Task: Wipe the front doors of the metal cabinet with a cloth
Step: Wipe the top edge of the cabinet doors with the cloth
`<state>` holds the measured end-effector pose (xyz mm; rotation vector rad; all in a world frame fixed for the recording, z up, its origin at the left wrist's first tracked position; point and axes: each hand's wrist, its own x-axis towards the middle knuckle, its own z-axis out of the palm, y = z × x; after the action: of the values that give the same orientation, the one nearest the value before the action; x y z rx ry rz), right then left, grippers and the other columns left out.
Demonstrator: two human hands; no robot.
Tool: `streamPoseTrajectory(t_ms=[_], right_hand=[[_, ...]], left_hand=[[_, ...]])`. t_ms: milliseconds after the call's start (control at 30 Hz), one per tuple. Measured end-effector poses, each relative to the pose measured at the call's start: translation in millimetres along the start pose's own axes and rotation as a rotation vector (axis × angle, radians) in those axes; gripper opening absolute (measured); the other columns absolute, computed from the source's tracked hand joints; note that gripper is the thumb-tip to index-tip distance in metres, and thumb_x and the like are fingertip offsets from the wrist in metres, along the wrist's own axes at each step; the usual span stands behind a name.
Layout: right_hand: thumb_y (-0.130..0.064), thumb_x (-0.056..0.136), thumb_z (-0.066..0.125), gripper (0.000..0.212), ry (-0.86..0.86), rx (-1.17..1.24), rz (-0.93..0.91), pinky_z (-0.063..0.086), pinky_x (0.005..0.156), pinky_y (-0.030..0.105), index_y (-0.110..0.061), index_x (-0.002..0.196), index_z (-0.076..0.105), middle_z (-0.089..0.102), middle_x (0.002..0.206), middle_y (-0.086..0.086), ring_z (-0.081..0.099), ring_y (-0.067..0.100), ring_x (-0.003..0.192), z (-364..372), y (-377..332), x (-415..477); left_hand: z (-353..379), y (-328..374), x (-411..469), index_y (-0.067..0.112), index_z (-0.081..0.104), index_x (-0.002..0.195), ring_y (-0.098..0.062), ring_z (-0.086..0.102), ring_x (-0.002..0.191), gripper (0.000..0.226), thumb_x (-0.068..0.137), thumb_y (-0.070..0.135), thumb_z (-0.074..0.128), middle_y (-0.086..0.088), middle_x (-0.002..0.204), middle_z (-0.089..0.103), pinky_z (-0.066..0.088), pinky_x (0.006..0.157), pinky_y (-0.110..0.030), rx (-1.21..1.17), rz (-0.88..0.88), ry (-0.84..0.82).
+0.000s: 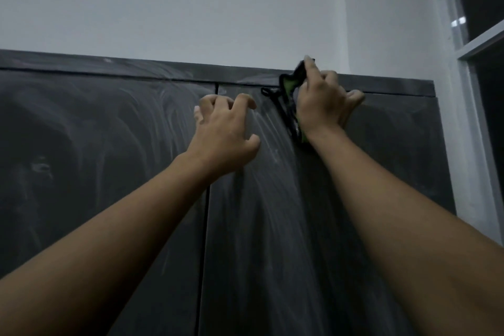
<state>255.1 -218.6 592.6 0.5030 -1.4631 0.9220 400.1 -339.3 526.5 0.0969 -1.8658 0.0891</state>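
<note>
Two dark doors [109,144] smeared pale; right grip [321,106] clutches green-black cloth [288,84]; left grip [223,133] curled, empty.

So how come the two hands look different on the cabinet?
The right hand holds a green and black cloth high on the cabinet; the left hand holds nothing. The left hand sits lower than the right hand, fingers curled like a claw. Both touch the cabinet.
</note>
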Motion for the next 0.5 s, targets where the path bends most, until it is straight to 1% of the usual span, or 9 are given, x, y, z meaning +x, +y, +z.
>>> streamPoseTrajectory(t_ms=[67,133,200,267,333,433,500], right_hand=[[-0.03,0.099,0.043,0.053,-0.006,-0.058,-0.087,0.026,0.091,0.046,-0.04,0.15,0.036,0.052,0.133,0.01,0.058,0.032,0.1,11.0,-4.2,-2.1],[-0.038,0.096,0.042,0.056,-0.002,-0.057,-0.136,0.027,0.091,0.046,-0.038,0.151,0.035,0.046,0.138,0.01,0.052,0.035,0.11,19.0,-5.5,-4.5],[-0.044,0.092,0.043,0.063,-0.004,-0.023,-0.196,0.031,0.092,0.046,-0.032,0.153,0.035,0.042,0.143,0.01,0.043,0.035,0.117,24.8,-5.6,-6.9],[-0.039,0.091,0.045,0.066,-0.021,-0.008,-0.262,0.038,0.095,0.049,-0.025,0.154,0.034,0.039,0.146,0.013,0.04,0.036,0.121,26.8,-5.9,-8.5],[-0.032,0.094,0.045,0.063,-0.037,0.009,-0.306,0.041,0.097,0.049,-0.021,0.155,0.034,0.038,0.149,0.015,0.039,0.038,0.124,27.3,-7.2,-7.5],[-0.027,0.097,0.046,0.059,-0.097,0.065,-0.393,0.043,0.099,0.05,-0.021,0.154,0.034,0.039,0.15,0.016,0.04,0.038,0.126,27.7,-18.0,-5.7],[-0.025,0.1,0.043,0.055,-0.145,0.071,-0.475,0.043,0.102,0.05,-0.021,0.154,0.034,0.041,0.149,0.016,0.042,0.038,0.125,29.5,-28.4,-4.6]], left_hand=[[0.8,-1.5,9.2,0.032,0.04,0.132,-0.027,0.019,0.13,0.056,0.082,0.038,0.062,0.002,0.112,0.035,0.023,0.111,-0.067,0.028,0.0,0.016],[1.1,-5.8,16.2,0.032,0.039,0.132,-0.027,0.021,0.129,0.056,0.082,0.038,0.063,0.002,0.111,0.036,0.026,0.11,-0.065,0.052,-0.019,0.044],[0.8,-11.5,20.7,0.031,0.039,0.132,-0.026,0.022,0.127,0.055,0.082,0.035,0.062,0.001,0.113,0.039,0.028,0.109,-0.063,0.06,-0.058,0.071],[1.1,-16.9,21.9,0.03,0.038,0.133,-0.026,0.022,0.127,0.055,0.082,0.032,0.061,-0.002,0.118,0.043,0.029,0.109,-0.062,0.048,-0.099,0.089],[3.1,-20.1,22.0,0.028,0.039,0.133,-0.027,0.022,0.127,0.055,0.083,0.029,0.061,-0.006,0.121,0.046,0.029,0.109,-0.062,0.039,-0.116,0.101],[7.7,-20.8,22.6,0.027,0.04,0.132,-0.028,0.023,0.127,0.054,0.083,0.028,0.061,-0.007,0.121,0.047,0.029,0.109,-0.062,0.046,-0.124,0.117],[9.1,-19.7,25.0,0.028,0.041,0.131,-0.027,0.024,0.126,0.053,0.082,0.029,0.061,-0.007,0.121,0.048,0.031,0.108,-0.062,0.053,-0.107,0.127]])
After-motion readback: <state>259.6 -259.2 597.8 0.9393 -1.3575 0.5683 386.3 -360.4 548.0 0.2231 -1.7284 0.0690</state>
